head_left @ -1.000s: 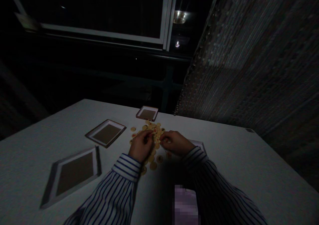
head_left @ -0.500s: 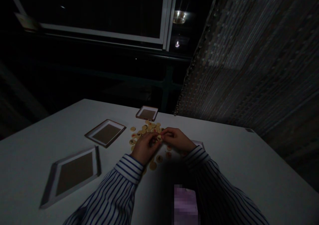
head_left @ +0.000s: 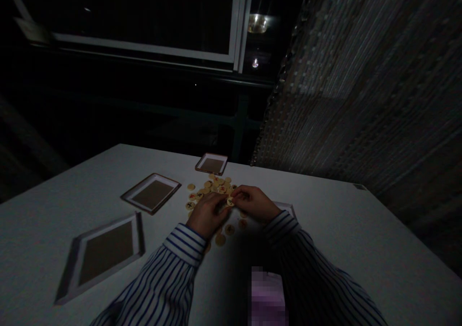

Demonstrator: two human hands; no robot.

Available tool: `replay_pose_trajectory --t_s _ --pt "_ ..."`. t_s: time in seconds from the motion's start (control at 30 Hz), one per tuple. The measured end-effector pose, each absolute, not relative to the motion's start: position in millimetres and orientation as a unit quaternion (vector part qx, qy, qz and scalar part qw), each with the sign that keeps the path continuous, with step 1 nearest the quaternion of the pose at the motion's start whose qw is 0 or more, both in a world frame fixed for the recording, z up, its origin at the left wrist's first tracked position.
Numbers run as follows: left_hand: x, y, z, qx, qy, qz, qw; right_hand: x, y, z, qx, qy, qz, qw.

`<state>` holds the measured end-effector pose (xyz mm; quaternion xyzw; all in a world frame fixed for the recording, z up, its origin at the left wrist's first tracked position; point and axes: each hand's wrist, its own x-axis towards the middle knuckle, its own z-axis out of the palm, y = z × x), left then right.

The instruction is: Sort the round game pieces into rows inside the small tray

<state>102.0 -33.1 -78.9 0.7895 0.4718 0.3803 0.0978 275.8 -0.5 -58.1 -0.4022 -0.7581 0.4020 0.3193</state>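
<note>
Between my two hands is a round, pale wooden Chinese chess piece point(head_left: 230, 201) with a dark character on its face. My right hand point(head_left: 255, 203) pinches its right edge with thumb and fingertips. From the other side, the bent fingers and thumb of my left hand point(head_left: 208, 215) close on its left edge. Beyond and around the hands lies a loose heap of Chinese chess pieces point(head_left: 216, 186), marked in red or black. One black-marked piece point(head_left: 230, 229) sits nearer to me, and part of the heap is hidden under my left hand.
On the white table point(head_left: 317, 249) are a small shallow box point(head_left: 211, 172) at the back, a middle box point(head_left: 153, 212) and a larger one point(head_left: 139, 229) at left. A partly hidden box point(head_left: 290, 208) is behind my right wrist. A beaded curtain point(head_left: 306, 109) hangs at right.
My right fingers have shifted slightly on the piece, and its marked face shows more plainly. The whole view has moved a little; the boxes and heap lie as before.
</note>
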Motion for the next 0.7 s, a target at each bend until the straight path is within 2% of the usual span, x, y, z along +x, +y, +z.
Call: replay_pose_trajectory --t_s 0.33,0.7 --pt "95 -28 -82 0.774 0.532 0.336 0.063 286 0 -61 -0.417 -0.869 0.201 0.176" --pt "106 -35 -82 0.809 0.543 0.223 0.025 278 -10 -51 -0.436 -0.885 0.144 0.076"
